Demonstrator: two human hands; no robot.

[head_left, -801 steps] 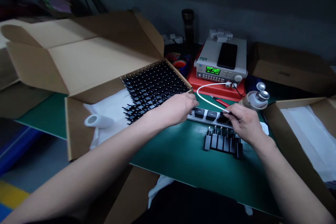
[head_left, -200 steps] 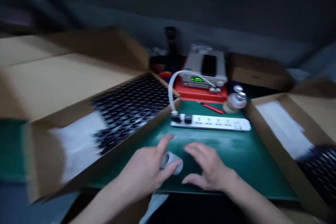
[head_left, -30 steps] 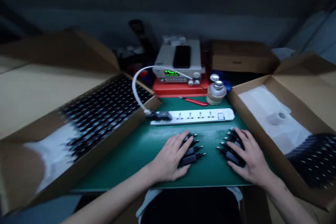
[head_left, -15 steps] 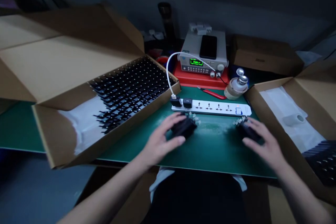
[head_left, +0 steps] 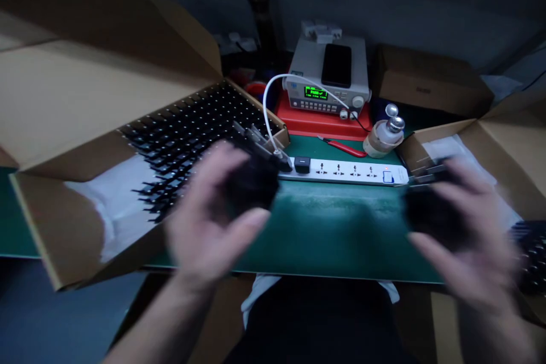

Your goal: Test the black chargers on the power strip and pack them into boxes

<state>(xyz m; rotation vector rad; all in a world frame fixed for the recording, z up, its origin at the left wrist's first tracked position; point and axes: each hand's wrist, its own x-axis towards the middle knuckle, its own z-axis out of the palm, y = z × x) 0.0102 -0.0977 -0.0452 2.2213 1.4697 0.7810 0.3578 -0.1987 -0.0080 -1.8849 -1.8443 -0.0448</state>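
My left hand (head_left: 202, 222), blurred by motion, grips black power adapters (head_left: 252, 182) with metal prongs pointing away from me. They hang over the green table, near the left box. On the other side, my right hand (head_left: 478, 233) holds more black adapters (head_left: 435, 216), prongs also facing away, near the right box. How many are in each hand is too blurred to tell. Between and beyond the hands lies a white power strip (head_left: 354, 172). Two black adapters sit in its left sockets, one of them a small black adapter (head_left: 302, 164); a white cable (head_left: 266, 99) runs from the other.
At left, an open cardboard box (head_left: 38, 227) holds rows of black adapters (head_left: 187, 131). Another open box (head_left: 512, 153) stands at right. Behind the strip are a test meter (head_left: 301, 94) on a red tray (head_left: 315, 128), red-handled cutters (head_left: 347, 149) and a pump bottle (head_left: 386, 133).
Both hands have risen from the table towards me and spread apart, carrying the black adapters. The left went left, the right went right. The view has shifted slightly.
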